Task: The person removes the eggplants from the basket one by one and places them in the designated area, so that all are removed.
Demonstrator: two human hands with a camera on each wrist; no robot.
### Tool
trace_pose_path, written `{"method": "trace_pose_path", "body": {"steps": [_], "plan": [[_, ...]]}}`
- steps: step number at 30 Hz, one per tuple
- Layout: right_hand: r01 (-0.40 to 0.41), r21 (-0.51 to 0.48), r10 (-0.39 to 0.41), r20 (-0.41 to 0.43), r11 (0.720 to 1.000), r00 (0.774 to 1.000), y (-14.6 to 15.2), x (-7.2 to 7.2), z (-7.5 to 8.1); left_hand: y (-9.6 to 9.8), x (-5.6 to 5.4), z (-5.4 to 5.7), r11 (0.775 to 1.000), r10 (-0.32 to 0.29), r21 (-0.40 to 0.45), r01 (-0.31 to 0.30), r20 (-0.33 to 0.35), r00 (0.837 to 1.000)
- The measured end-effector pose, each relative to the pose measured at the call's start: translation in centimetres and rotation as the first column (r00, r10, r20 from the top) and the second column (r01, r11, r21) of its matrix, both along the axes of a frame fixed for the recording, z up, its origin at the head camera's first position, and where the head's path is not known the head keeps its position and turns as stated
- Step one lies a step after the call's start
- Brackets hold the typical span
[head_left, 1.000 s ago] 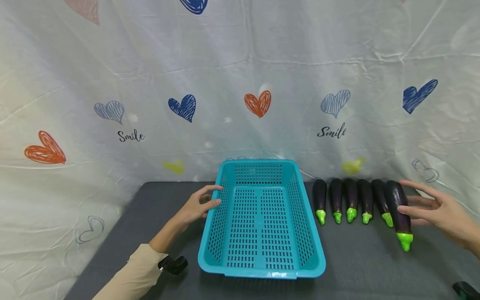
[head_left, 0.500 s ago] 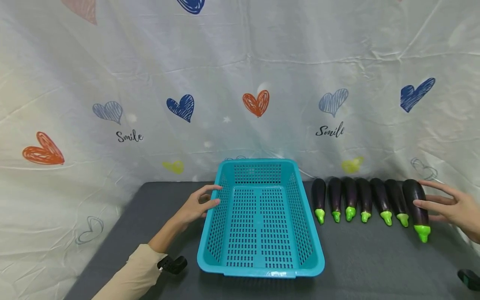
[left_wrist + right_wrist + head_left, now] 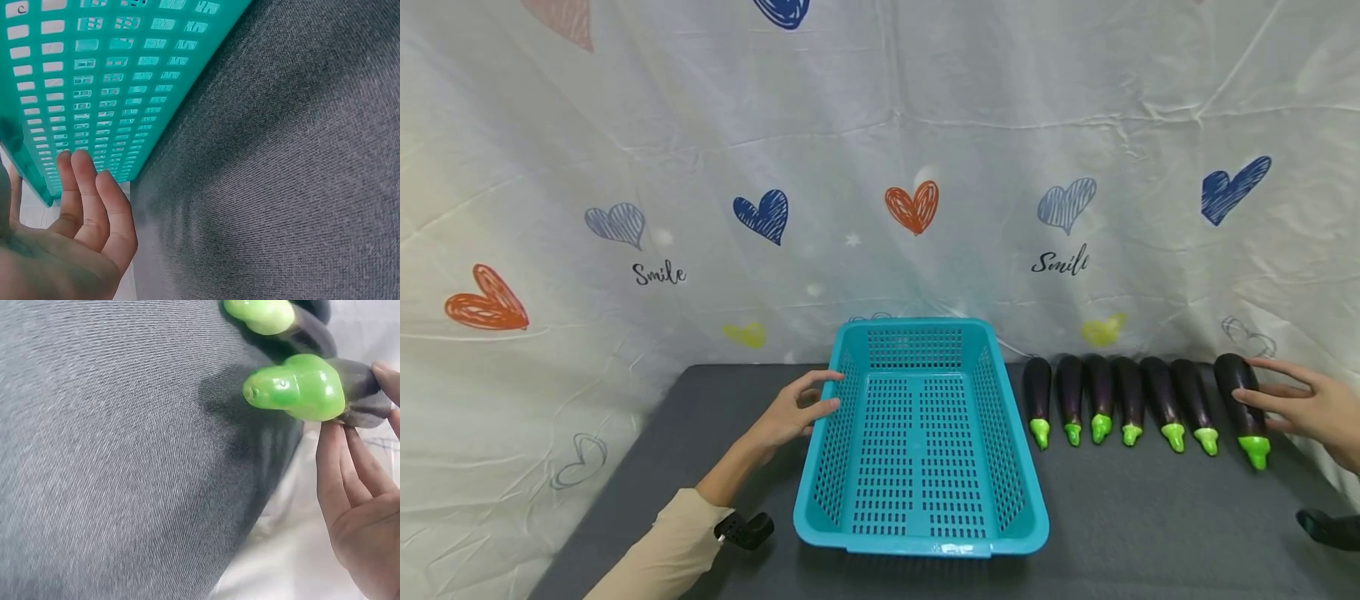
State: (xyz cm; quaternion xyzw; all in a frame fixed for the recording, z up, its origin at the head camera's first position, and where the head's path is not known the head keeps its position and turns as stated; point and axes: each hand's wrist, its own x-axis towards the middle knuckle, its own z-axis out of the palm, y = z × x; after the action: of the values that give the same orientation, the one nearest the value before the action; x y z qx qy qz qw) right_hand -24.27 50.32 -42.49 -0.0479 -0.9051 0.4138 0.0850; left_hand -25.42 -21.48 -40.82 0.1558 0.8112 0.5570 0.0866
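A turquoise plastic basket (image 3: 917, 546) with slotted walls stands on the dark cloth in the head view, nothing inside it. My left hand (image 3: 793, 412) grips its left rim, index finger and thumb over the edge. In the left wrist view the other fingers (image 3: 90, 200) lie by the outer wall. At the right end of a row of eggplants, my right hand (image 3: 1303, 408) holds a dark purple eggplant (image 3: 1237, 392) from its right side. The right wrist view shows its green cap (image 3: 312, 387) toward the camera, thumb and fingers on opposite sides of the body.
Several more eggplants (image 3: 1127, 400) lie side by side right of the basket, green caps toward me. Grey cloth (image 3: 1150, 533) covers the table. Behind it hangs a white curtain (image 3: 850, 275) printed with hearts.
My right hand has carried the eggplant rightward and back to the row's end, uncovering the eggplant beside it; it has shifted slightly further right since half a second ago. The left hand keeps its place.
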Motion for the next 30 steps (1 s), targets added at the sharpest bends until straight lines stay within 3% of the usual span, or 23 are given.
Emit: {"method": "trace_pose_path", "body": {"steps": [12,30], "plan": [[0.057,0.027,-0.057,-0.004,0.998,0.998,0.3,-2.1,-0.9,-0.3,0.0,0.0,1.000,0.002,-0.005,-0.002,-0.003,1.000],[0.114,0.045,-0.114,0.013,0.993,0.993,1.0,-3.2,-2.6,0.0,-0.2,-0.1,1.000,0.008,-0.008,-0.008,0.004,1.000]]}}
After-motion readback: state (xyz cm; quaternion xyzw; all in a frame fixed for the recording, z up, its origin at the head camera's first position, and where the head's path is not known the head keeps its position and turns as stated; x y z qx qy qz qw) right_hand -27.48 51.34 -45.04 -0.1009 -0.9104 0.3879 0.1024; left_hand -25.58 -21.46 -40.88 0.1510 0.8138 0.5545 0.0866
